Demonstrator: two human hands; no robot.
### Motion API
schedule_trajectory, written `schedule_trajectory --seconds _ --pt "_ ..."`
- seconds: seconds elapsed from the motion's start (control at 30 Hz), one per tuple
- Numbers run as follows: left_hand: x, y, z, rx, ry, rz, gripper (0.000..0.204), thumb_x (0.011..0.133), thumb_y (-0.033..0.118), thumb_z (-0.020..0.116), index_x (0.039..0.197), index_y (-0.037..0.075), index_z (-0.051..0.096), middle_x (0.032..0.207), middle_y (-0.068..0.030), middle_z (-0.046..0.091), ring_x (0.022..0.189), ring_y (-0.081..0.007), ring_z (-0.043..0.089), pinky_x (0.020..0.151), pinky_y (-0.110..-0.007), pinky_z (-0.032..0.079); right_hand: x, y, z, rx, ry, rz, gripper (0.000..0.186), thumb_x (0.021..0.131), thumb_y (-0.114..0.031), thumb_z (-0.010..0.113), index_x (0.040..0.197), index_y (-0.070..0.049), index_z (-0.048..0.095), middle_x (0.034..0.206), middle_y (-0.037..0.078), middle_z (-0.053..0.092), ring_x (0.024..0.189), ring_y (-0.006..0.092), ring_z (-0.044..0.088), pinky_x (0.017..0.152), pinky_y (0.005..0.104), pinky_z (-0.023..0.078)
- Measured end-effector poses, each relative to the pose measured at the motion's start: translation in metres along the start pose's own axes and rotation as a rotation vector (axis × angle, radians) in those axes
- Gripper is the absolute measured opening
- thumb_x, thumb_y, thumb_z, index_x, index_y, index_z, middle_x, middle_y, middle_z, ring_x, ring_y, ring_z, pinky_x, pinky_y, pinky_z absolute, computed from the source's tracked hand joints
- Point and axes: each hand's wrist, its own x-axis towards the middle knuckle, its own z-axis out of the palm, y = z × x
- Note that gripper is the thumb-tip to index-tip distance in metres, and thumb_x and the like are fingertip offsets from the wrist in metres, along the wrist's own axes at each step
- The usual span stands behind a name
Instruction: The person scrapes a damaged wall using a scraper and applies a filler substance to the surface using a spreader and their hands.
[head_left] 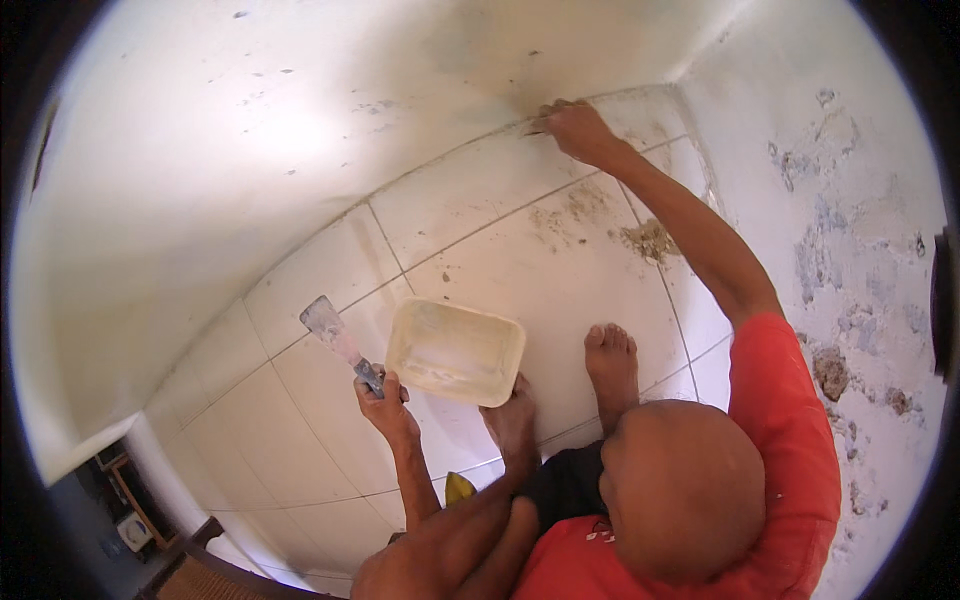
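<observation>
My left hand point(385, 402) is closed around the dark handle of a putty knife point(335, 328). Its wide blade is smeared with pale paste and points up and away to the left. Just right of that hand is a shallow cream plastic tray point(456, 350), whose inside shows whitish residue. The near right corner of the tray overlaps my left foot; whether it rests there I cannot tell. My right arm reaches far forward, and my right hand point(577, 128) is closed low against the seam between floor and wall. What its fingers hold is too small to make out.
A pale wall point(270, 140) with small chips rises ahead. The right-hand wall point(850, 250) has patchy, flaking plaster. Brown debris point(650, 240) lies on the tiled floor point(330, 420) under my right forearm. A woven-seat piece of furniture point(215, 580) stands at the lower left.
</observation>
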Motion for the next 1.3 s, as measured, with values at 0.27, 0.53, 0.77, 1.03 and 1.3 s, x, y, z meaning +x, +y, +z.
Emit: schedule_trajectory --seconds 0.27,0.53,0.77,1.03,1.3 --pt "-0.001 0.004 0.002 0.031 -0.013 -0.008 0.023 0.085 -0.002 0.060 0.105 0.007 0.052 0.097 -0.0009 0.054 0.067 -0.0068 0.047 0.051 -0.023 0.037 -0.131 -0.015 -0.031 0.028 -0.188 -0.174 0.007 0.082 -0.009 0.057 0.086 -0.006 0.062 0.082 0.012 0.063 0.085 0.0299 0.063 0.074 0.0436 0.048" --pt "0.004 0.001 0.012 0.067 -0.062 0.013 0.021 0.086 0.000 0.060 0.104 0.006 0.052 0.092 -0.0006 0.054 0.064 -0.0064 0.046 0.051 -0.023 0.037 -0.070 0.102 -0.009 -0.098 0.048 0.031 0.023 0.082 -0.005 0.055 0.102 -0.008 0.066 0.088 0.014 0.063 0.087 0.0317 0.063 0.078 0.0439 0.050" --pt "0.002 0.015 0.007 0.071 -0.011 0.045 0.020 0.087 0.002 0.060 0.105 0.006 0.052 0.091 0.0001 0.054 0.063 -0.0060 0.045 0.052 -0.023 0.036 -0.175 0.031 -0.058 -0.125 -0.535 -0.079 0.024 0.077 0.000 0.060 0.097 -0.011 0.069 0.095 0.005 0.065 0.101 0.0257 0.060 0.084 0.0416 0.047" --pt "0.004 0.004 0.021 0.092 -0.097 0.003 0.020 0.086 0.003 0.062 0.104 0.007 0.052 0.092 0.0002 0.054 0.065 -0.0059 0.045 0.053 -0.022 0.036 -0.071 0.065 -0.013 -0.014 0.110 0.065 0.040 0.079 -0.003 0.058 0.114 -0.018 0.068 0.101 0.007 0.067 0.099 0.0276 0.062 0.080 0.0439 0.052" --pt "0.003 0.009 0.017 0.050 -0.031 0.003 0.021 0.085 0.002 0.062 0.104 0.006 0.052 0.091 -0.0001 0.053 0.066 -0.0064 0.047 0.053 -0.023 0.037 -0.124 -0.013 -0.032 -0.039 -0.281 -0.157 0.021 0.077 -0.007 0.062 0.098 -0.009 0.062 0.089 0.007 0.062 0.093 0.0306 0.061 0.071 0.0418 0.052"
